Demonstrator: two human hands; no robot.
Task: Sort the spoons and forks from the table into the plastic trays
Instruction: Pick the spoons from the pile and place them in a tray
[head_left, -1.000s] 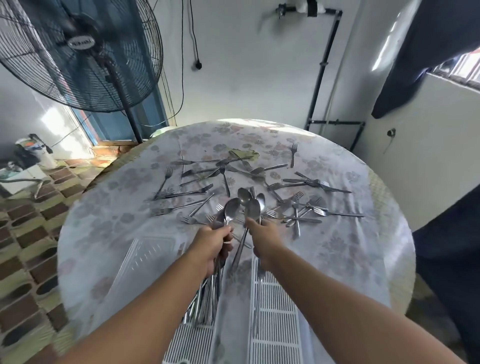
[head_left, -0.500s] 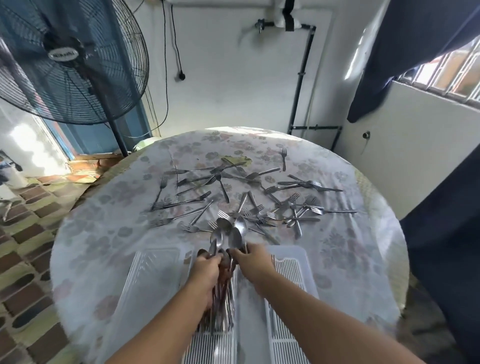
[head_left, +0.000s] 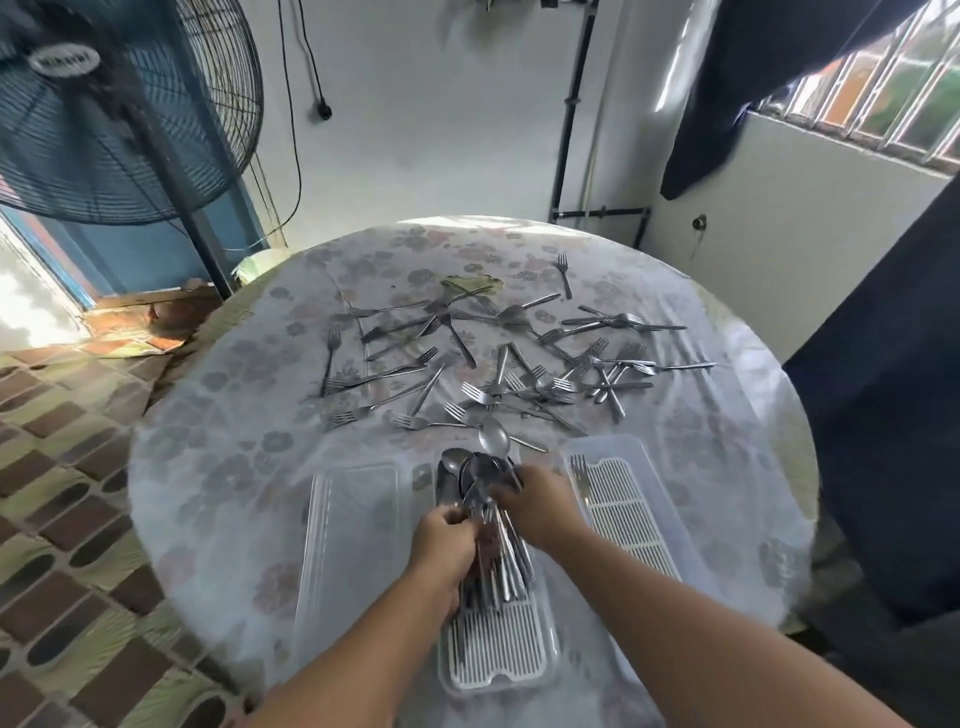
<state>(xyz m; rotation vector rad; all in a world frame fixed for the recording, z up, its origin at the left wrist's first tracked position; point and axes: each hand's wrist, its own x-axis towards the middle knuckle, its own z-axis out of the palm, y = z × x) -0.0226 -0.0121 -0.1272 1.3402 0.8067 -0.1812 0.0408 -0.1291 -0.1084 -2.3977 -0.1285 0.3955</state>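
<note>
A bundle of steel spoons (head_left: 485, 480) lies over the middle plastic tray (head_left: 496, 654), bowls pointing away from me. My left hand (head_left: 447, 545) grips the spoon handles from the left. My right hand (head_left: 540, 506) holds the same bundle from the right, just below the bowls. One spoon (head_left: 494, 439) rests on the cloth just beyond the tray. Several forks (head_left: 483, 397) and other cutlery lie scattered across the table's middle. The right tray (head_left: 631, 514) holds a fork (head_left: 581, 475) at its far end.
A clear tray lid (head_left: 353, 535) lies left of the middle tray. The round table (head_left: 218, 467) wears a floral plastic cloth. A standing fan (head_left: 124, 104) is at far left. A dark curtain (head_left: 883, 415) hangs at the right.
Both hands pulled the spoon bundle back toward me, from the scattered pile to over the middle tray. The camera tilted, so more of the trays shows.
</note>
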